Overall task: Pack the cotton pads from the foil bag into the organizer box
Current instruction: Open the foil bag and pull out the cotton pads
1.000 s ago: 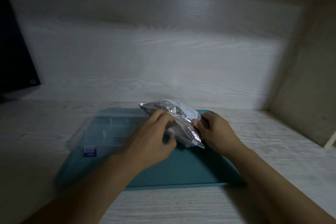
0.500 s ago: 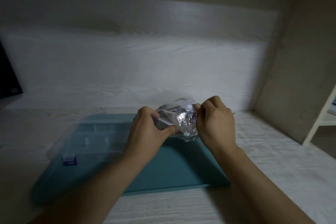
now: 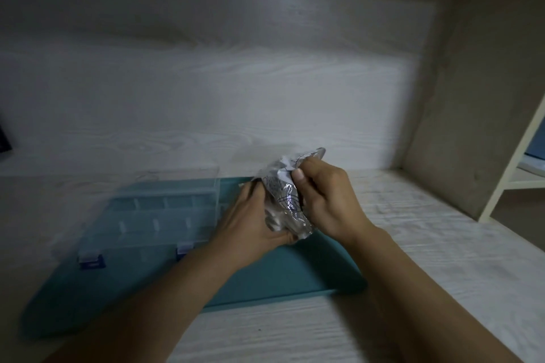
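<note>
A crinkled silver foil bag (image 3: 287,197) is held upright between both hands above a teal mat (image 3: 295,277). My left hand (image 3: 250,224) cups its lower left side. My right hand (image 3: 327,200) pinches its upper edge with thumb and fingers. No cotton pads are visible; the bag hides its contents. The clear plastic organizer box (image 3: 153,215), with dividers and blue latches, lies on the left part of the mat with its lid down.
The mat lies on a pale wood-grain desk (image 3: 442,244) against a matching back panel. A beige side wall (image 3: 472,97) closes the right. A white shelf frame (image 3: 513,162) stands at far right. A dark object (image 3: 4,138) shows at the left edge.
The bag has been lifted and turned more upright, shifting right. My right hand moved to its top edge and my left hand slid under its lower side. The view panned left-to-right slightly.
</note>
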